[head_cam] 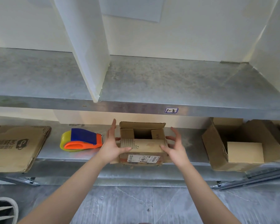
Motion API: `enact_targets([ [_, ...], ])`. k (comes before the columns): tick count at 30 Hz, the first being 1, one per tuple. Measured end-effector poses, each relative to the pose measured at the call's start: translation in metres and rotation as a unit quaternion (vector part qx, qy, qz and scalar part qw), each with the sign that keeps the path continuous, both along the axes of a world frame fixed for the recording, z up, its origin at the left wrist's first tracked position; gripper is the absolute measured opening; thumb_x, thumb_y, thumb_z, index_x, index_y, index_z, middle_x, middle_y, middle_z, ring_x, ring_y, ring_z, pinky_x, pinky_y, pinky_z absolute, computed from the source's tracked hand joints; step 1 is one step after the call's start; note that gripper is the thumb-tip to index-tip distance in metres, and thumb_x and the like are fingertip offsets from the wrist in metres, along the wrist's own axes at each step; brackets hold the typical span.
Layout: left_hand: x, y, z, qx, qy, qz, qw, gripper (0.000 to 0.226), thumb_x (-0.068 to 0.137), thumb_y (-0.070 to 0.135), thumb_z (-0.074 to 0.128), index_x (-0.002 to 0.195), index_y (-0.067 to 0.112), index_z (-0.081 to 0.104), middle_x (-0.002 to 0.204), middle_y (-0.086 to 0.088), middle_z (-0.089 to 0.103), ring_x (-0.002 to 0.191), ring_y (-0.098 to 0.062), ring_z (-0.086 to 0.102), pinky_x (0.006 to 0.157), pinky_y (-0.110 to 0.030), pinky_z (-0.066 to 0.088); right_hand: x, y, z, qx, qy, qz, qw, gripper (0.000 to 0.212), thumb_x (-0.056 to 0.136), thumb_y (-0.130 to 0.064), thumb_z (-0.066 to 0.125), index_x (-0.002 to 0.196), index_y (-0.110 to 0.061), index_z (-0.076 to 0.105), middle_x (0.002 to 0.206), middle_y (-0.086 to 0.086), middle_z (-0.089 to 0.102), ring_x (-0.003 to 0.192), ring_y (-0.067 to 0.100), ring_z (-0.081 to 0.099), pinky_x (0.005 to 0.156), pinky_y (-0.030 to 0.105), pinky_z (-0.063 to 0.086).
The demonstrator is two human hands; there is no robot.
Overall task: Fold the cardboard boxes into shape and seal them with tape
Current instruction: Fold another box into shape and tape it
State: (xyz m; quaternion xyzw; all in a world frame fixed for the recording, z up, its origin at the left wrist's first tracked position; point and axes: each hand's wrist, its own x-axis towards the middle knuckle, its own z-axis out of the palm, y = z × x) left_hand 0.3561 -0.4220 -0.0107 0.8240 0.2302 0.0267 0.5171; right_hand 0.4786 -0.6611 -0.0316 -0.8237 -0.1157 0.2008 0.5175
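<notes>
Squarely upright, the cardboard box [142, 143] stands open-topped, labelled.

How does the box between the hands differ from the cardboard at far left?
The small box is erected with top flaps open; the flat cardboard lies collapsed. The small box bears a white label; the flat cardboard a dark printed logo. Both are brown, on the lower shelf.

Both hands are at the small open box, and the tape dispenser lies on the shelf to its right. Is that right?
No. The head view shows the left hand and right hand at the small open box, but the tape dispenser lies on the shelf to its left.
</notes>
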Motion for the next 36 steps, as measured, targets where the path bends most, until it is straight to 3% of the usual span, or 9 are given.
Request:
enact_targets([
  [4, 0.015, 0.012, 0.0, 0.029, 0.025, -0.065, 0.997, 0.113, 0.075, 0.028, 0.082, 0.148, 0.046, -0.002, 0.159, 0.011, 0.012, 0.143, -0.019, 0.023, 0.109, -0.033, 0.029, 0.016, 0.004, 0.008, -0.013, 0.012, 0.07, 0.997, 0.093, 0.084, -0.016, 0.073, 0.146, -0.053, 0.014, 0.14, -0.012, 0.037, 0.131, 0.02, 0.043, 0.105, 0.05, 0.044],
  [9, 0.0, 0.019, -0.016, 0.052, -0.022, -0.075, 0.996, 0.069, 0.076, 0.044, 0.077, 0.134, 0.042, 0.04, 0.147, 0.021, 0.031, 0.129, -0.008, 0.041, 0.108, -0.032, 0.038, 0.016, -0.001, 0.005, -0.025, -0.028, 0.103, 0.994, 0.05, 0.085, -0.024, 0.073, 0.12, -0.051, 0.048, 0.139, -0.013, 0.046, 0.13, 0.017, 0.047, 0.103, 0.033, 0.042],
  [13, -0.007, 0.007, -0.025, 0.031, -0.051, -0.085, 0.995, 0.081, 0.068, 0.068, 0.067, 0.139, 0.035, 0.045, 0.15, 0.025, 0.025, 0.124, 0.023, 0.029, 0.099, -0.002, 0.026, 0.004, -0.012, -0.005, -0.039, -0.069, 0.068, 0.995, 0.05, 0.085, -0.044, 0.07, 0.13, -0.044, 0.049, 0.143, -0.013, 0.043, 0.129, 0.006, 0.042, 0.105, 0.025, 0.033],
  [15, -0.004, -0.002, -0.028, 0.027, -0.06, -0.081, 0.995, 0.078, 0.072, 0.063, 0.069, 0.14, 0.031, 0.046, 0.15, 0.024, 0.025, 0.12, 0.028, 0.028, 0.095, 0.003, 0.025, 0.0, -0.015, -0.009, -0.043, -0.084, 0.051, 0.994, 0.063, 0.081, -0.059, 0.065, 0.138, -0.04, 0.045, 0.143, -0.016, 0.042, 0.13, 0.001, 0.038, 0.105, 0.023, 0.03],
  [18, 0.007, -0.006, -0.029, 0.039, -0.054, -0.048, 0.997, 0.063, 0.08, 0.045, 0.073, 0.136, 0.034, 0.047, 0.149, 0.024, 0.025, 0.132, 0.003, 0.035, 0.11, -0.023, 0.032, 0.002, -0.01, -0.012, -0.033, -0.074, 0.029, 0.996, 0.066, 0.076, -0.064, 0.059, 0.136, -0.042, 0.045, 0.143, -0.013, 0.045, 0.131, 0.005, 0.04, 0.108, 0.029, 0.033],
  [21, 0.017, -0.003, -0.027, 0.128, -0.033, -0.068, 0.989, 0.065, 0.084, 0.043, 0.069, 0.141, 0.037, 0.039, 0.152, 0.022, 0.019, 0.142, -0.013, 0.019, 0.115, -0.039, 0.022, 0.007, -0.004, -0.012, -0.042, -0.072, 0.02, 0.996, 0.055, 0.082, -0.054, 0.064, 0.133, -0.043, 0.046, 0.144, -0.008, 0.044, 0.132, 0.011, 0.041, 0.112, 0.04, 0.036],
  [28, 0.016, 0.001, -0.01, 0.375, 0.038, -0.191, 0.906, 0.077, 0.082, 0.071, 0.012, 0.151, 0.037, 0.017, 0.159, 0.014, 0.012, 0.148, -0.016, 0.004, 0.118, -0.037, 0.002, 0.001, -0.003, 0.002, -0.229, -0.298, 0.057, 0.925, 0.053, 0.093, -0.042, 0.057, 0.142, -0.03, 0.043, 0.151, 0.004, 0.039, 0.14, 0.029, 0.032, 0.109, 0.05, 0.037],
  [32, 0.002, 0.007, 0.007, 0.48, 0.008, -0.193, 0.855, 0.074, 0.088, 0.069, 0.011, 0.152, 0.031, 0.017, 0.16, 0.006, 0.015, 0.148, -0.022, 0.008, 0.118, -0.041, -0.001, -0.013, 0.011, 0.012, -0.252, -0.414, 0.093, 0.87, 0.045, 0.096, -0.034, 0.036, 0.136, -0.023, 0.053, 0.144, 0.006, 0.049, 0.14, 0.031, 0.034, 0.111, 0.056, 0.035],
  [36, -0.032, 0.038, 0.013, 0.544, -0.005, -0.194, 0.817, 0.066, 0.093, 0.063, 0.023, 0.147, 0.028, 0.035, 0.151, 0.0, 0.039, 0.141, -0.029, 0.031, 0.116, -0.044, 0.009, -0.042, 0.042, 0.027, -0.227, -0.436, 0.142, 0.859, 0.049, 0.096, -0.041, 0.034, 0.139, -0.024, 0.051, 0.147, 0.002, 0.046, 0.144, 0.026, 0.026, 0.12, 0.046, 0.02],
])
